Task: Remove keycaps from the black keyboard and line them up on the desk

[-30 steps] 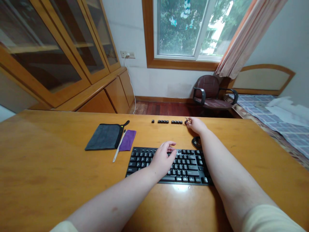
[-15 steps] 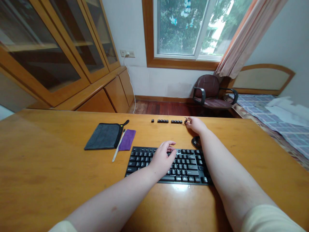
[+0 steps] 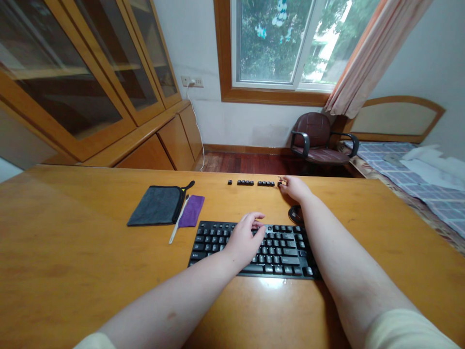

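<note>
A black keyboard (image 3: 283, 252) lies on the wooden desk, and my left hand (image 3: 246, 236) hovers over or rests on its upper middle; contact is hard to make out. That hand's fingers are loosely bent, with a gap to the thumb and nothing visible between them. At the desk's far edge my right hand (image 3: 292, 187) pinches a small black keycap (image 3: 279, 184), partly covered by the fingertips. It is at the right end of a line of loose keycaps (image 3: 266, 183). Further left are another group of keycaps (image 3: 245, 182) and a single keycap (image 3: 230, 182).
Beside my right forearm is a round black object (image 3: 295, 214), partly hidden. Left of the keyboard lie a grey cloth (image 3: 156, 206), a purple cloth (image 3: 192, 211) and a thin pale brush (image 3: 175, 230). An office chair (image 3: 319, 138) stands beyond the desk.
</note>
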Demonstrator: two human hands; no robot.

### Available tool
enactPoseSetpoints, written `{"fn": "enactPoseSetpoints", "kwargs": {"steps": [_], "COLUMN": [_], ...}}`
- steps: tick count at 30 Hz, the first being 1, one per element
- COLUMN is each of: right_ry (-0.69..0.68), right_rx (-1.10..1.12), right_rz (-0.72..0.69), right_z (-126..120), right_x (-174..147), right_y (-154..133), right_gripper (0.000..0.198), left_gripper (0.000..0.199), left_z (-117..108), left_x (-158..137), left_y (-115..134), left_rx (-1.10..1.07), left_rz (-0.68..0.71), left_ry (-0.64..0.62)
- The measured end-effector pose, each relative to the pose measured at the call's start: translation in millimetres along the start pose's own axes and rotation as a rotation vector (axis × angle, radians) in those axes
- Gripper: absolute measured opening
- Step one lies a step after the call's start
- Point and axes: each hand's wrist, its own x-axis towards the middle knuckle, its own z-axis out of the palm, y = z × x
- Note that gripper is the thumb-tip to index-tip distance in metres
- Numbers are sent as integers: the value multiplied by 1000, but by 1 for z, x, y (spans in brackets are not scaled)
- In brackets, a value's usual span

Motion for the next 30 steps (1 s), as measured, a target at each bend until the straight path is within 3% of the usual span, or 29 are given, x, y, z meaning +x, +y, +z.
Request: {"fn": "enactPoseSetpoints", "kwargs": {"steps": [30], "right_ry": [-10], "right_rx": [48], "right_rz": [32], "right_z": [-1], "right_x": [-2], "right_y": [-1], "right_gripper": [35], "left_gripper": [26], "left_z": [0], "left_x": [-1], "left_y": [1], "left_rx": [6], "left_rz": [13], "left_ry": [8]}}
